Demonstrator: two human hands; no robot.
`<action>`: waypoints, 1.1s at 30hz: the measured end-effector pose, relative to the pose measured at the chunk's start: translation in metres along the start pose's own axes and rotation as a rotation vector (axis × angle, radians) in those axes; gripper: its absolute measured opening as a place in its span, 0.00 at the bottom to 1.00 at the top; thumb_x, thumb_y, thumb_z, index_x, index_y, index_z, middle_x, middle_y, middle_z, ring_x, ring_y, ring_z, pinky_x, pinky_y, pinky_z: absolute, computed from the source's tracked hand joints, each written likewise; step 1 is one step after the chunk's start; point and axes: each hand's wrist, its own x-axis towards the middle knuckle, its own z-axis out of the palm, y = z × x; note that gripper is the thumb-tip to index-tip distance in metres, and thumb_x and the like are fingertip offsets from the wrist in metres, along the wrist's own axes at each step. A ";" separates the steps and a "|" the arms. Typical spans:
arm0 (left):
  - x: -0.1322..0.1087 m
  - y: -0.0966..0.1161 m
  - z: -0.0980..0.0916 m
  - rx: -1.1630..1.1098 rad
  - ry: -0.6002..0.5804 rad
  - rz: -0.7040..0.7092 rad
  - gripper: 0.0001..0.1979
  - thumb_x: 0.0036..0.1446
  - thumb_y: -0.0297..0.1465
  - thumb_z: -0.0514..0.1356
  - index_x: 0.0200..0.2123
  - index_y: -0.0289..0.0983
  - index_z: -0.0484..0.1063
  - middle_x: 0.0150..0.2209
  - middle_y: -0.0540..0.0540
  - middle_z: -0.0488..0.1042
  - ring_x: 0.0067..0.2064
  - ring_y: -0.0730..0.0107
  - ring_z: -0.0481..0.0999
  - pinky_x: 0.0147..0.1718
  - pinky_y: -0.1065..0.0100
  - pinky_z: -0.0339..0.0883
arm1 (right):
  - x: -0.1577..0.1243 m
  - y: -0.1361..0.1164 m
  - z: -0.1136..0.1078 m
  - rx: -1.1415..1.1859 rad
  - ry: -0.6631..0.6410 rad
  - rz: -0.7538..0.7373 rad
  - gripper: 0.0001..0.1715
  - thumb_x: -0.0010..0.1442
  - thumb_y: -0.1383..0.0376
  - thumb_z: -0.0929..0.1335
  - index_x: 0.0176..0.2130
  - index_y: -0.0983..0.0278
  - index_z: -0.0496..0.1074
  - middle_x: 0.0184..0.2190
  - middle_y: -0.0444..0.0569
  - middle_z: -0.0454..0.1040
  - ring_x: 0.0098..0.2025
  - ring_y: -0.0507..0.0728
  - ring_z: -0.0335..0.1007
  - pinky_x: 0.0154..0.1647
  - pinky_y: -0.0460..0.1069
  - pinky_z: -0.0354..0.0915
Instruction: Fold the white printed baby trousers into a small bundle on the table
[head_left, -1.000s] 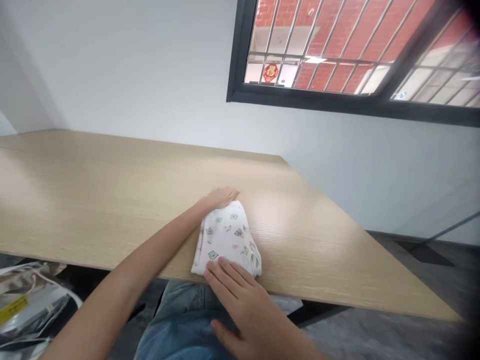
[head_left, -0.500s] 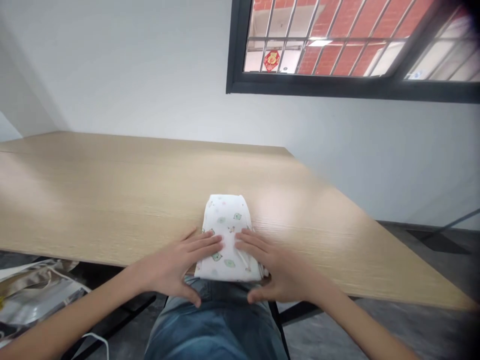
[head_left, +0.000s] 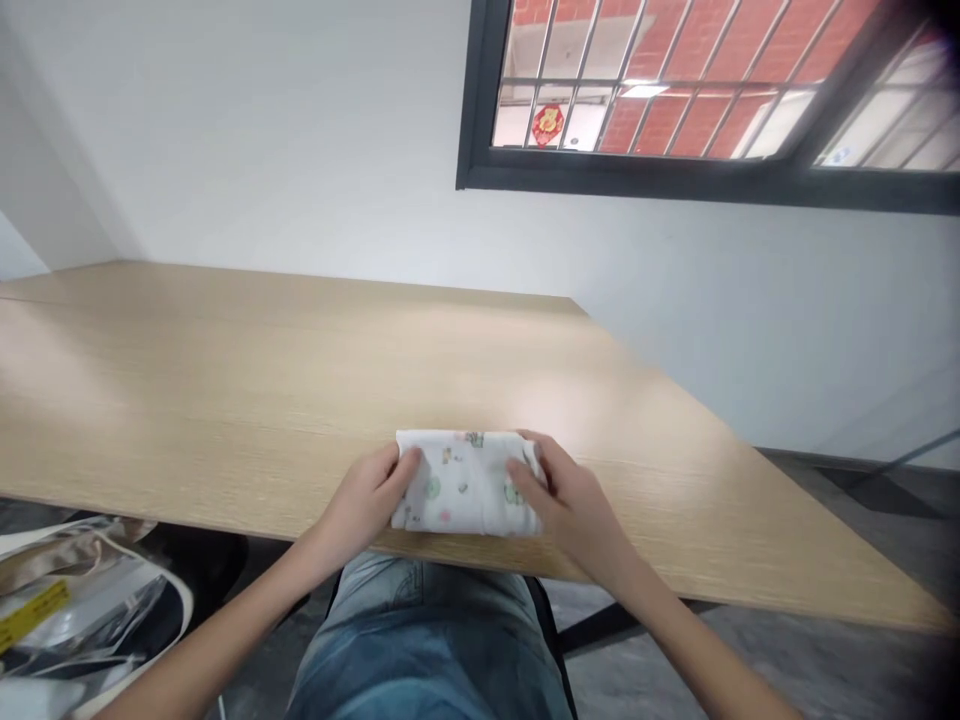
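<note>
A small folded white cloth printed with little animal figures lies on the wooden table, close to its near edge. My left hand grips the cloth's left end, thumb on top and fingers curled round it. At the right end my right hand holds it the same way. The cloth forms a short, wide bundle between the two hands. My legs in blue jeans show below the table edge.
A white wall stands behind the table, with a dark-framed barred window at the upper right. A shiny silver bag lies on the floor at the lower left. Grey floor spreads to the right of the table.
The cloth has been folded over again, from a tall rectangle into a shorter, wider bundle. Both hands went from lying flat on it to gripping its two ends.
</note>
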 end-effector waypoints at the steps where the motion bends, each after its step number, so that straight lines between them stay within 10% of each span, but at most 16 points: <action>1: 0.006 0.002 0.003 0.037 0.008 -0.034 0.20 0.62 0.42 0.41 0.27 0.37 0.63 0.26 0.47 0.70 0.29 0.65 0.69 0.26 0.68 0.61 | 0.010 0.000 0.003 -0.011 -0.001 0.043 0.19 0.61 0.59 0.59 0.48 0.66 0.65 0.28 0.46 0.72 0.28 0.56 0.69 0.27 0.48 0.64; 8: 0.004 0.012 0.018 0.249 0.131 -0.134 0.17 0.60 0.31 0.46 0.49 0.28 0.61 0.40 0.34 0.72 0.40 0.53 0.73 0.38 0.58 0.63 | 0.027 -0.002 0.018 -0.322 0.003 -0.054 0.21 0.60 0.67 0.58 0.52 0.69 0.65 0.47 0.60 0.68 0.48 0.62 0.66 0.45 0.55 0.63; 11: 0.007 0.027 0.028 0.370 0.288 0.047 0.22 0.62 0.30 0.44 0.59 0.31 0.53 0.59 0.33 0.59 0.58 0.51 0.60 0.53 0.50 0.54 | 0.019 -0.014 0.032 -0.463 0.098 -0.227 0.22 0.62 0.69 0.56 0.54 0.70 0.64 0.53 0.60 0.64 0.56 0.63 0.59 0.57 0.62 0.51; 14: 0.011 0.034 0.038 0.415 0.187 0.259 0.20 0.64 0.31 0.41 0.57 0.36 0.59 0.59 0.40 0.60 0.60 0.55 0.57 0.57 0.46 0.47 | 0.013 -0.016 0.045 -0.494 -0.036 -0.283 0.23 0.63 0.67 0.55 0.55 0.70 0.64 0.55 0.58 0.64 0.58 0.64 0.56 0.61 0.66 0.40; 20: -0.021 -0.021 0.032 0.406 0.123 0.136 0.24 0.65 0.35 0.38 0.61 0.35 0.53 0.60 0.42 0.59 0.62 0.59 0.55 0.58 0.49 0.48 | -0.008 0.032 0.018 -0.358 -0.103 -0.179 0.29 0.66 0.61 0.51 0.59 0.73 0.58 0.58 0.58 0.60 0.60 0.60 0.53 0.59 0.60 0.54; 26: -0.057 -0.035 -0.001 0.227 0.176 -0.039 0.24 0.64 0.42 0.39 0.53 0.36 0.64 0.54 0.42 0.67 0.56 0.59 0.65 0.55 0.54 0.57 | -0.062 0.027 -0.012 -0.202 0.192 0.047 0.22 0.66 0.57 0.55 0.38 0.63 0.73 0.39 0.53 0.76 0.42 0.60 0.71 0.41 0.54 0.68; 33: 0.022 0.022 -0.003 0.182 0.066 0.188 0.15 0.61 0.37 0.47 0.42 0.38 0.70 0.49 0.42 0.68 0.53 0.60 0.64 0.53 0.57 0.56 | -0.079 -0.035 0.050 -0.208 0.120 -0.188 0.17 0.61 0.67 0.58 0.26 0.61 0.68 0.23 0.47 0.70 0.26 0.57 0.66 0.29 0.51 0.60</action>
